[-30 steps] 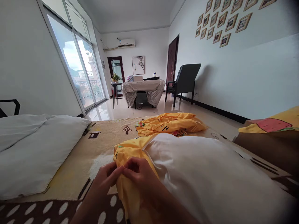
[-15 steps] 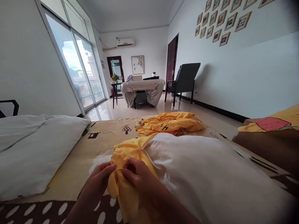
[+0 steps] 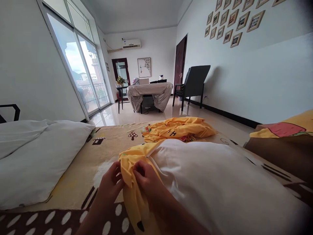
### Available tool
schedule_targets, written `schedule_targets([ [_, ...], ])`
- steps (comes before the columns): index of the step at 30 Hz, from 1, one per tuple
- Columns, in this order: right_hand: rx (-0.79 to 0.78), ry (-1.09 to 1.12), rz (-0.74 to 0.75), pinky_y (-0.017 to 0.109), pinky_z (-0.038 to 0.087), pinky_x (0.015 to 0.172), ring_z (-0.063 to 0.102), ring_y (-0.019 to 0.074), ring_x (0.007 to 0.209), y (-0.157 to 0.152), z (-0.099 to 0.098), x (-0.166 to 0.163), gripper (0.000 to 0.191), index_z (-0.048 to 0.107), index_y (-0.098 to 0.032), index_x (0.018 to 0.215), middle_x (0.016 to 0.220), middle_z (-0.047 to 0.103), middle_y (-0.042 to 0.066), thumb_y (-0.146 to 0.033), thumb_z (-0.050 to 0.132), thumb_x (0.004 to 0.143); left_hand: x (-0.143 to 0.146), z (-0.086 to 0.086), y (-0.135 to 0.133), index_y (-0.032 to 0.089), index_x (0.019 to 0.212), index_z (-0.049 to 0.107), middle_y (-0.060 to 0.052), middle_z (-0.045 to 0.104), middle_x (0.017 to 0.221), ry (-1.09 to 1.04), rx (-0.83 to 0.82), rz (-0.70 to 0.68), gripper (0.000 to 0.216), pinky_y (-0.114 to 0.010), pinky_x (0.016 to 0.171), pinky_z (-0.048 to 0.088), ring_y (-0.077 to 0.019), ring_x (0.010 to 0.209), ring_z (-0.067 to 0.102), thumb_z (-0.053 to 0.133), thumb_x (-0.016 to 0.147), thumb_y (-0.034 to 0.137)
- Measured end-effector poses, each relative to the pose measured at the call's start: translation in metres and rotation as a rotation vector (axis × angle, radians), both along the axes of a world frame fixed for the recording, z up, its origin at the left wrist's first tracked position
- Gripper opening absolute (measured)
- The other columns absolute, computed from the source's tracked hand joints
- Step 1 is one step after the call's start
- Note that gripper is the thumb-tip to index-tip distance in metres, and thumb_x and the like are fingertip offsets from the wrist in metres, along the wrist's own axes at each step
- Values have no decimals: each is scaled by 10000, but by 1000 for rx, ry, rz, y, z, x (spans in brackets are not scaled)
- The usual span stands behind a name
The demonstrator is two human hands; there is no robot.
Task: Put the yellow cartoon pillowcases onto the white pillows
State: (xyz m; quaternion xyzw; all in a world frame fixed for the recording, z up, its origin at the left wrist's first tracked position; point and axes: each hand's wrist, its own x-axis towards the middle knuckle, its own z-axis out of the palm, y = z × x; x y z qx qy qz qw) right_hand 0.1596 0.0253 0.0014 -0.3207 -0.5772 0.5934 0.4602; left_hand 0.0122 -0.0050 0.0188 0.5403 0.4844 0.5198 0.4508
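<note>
A yellow pillowcase [image 3: 129, 192] lies bunched along the left end of a plump white pillow [image 3: 207, 173], covering that end while the rest of the pillow is bare. My right hand [image 3: 148, 176] pinches a fold of the yellow cloth, thumb and forefinger together. At the cloth's left edge is my left hand [image 3: 111, 181], its fingers curled on the fabric. Part of its grip is hidden by the cloth. Just beyond the pillow sits a crumpled yellow cloth [image 3: 178, 129] with black lettering.
A second white pillow [image 3: 36, 163] lies at left on the patterned beige and brown blanket [image 3: 80, 176]. At right, yellow printed cloth [image 3: 288, 129] rests on a brown surface. Farther off stand a covered table [image 3: 149, 88] and a dark chair [image 3: 194, 83].
My left hand has shifted its hold slightly up and right along the pillowcase edge, its fingers more bent. My right hand rose a little with its pinched fold. The pillow stayed put.
</note>
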Motion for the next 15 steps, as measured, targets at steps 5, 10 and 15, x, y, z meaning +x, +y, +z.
schedule_targets([
  [5, 31, 38, 68, 210, 390, 600, 502, 112, 671, -3, 2, 0, 81, 556, -177, 791, 731, 571, -18, -216, 584, 725, 0, -5, -2, 156, 769, 610, -33, 625, 761, 336, -32, 16, 280, -234, 640, 461, -178, 736, 563, 610, 764, 437],
  [10, 218, -133, -1, 221, 393, 605, 533, 133, 707, -8, 9, 2, 45, 586, -180, 785, 762, 613, 2, -209, 565, 757, 4, 0, -7, 156, 765, 627, -18, 605, 717, 331, -24, 44, 301, -216, 597, 428, -157, 683, 530, 623, 746, 456],
  [15, 304, -230, -12, 232, 398, 625, 543, 138, 716, -4, 6, 3, 56, 584, -188, 815, 788, 632, 13, -185, 538, 783, 5, 2, -7, 139, 763, 644, 1, 564, 636, 37, -125, 10, 301, -216, 557, 407, -125, 595, 484, 654, 710, 435],
])
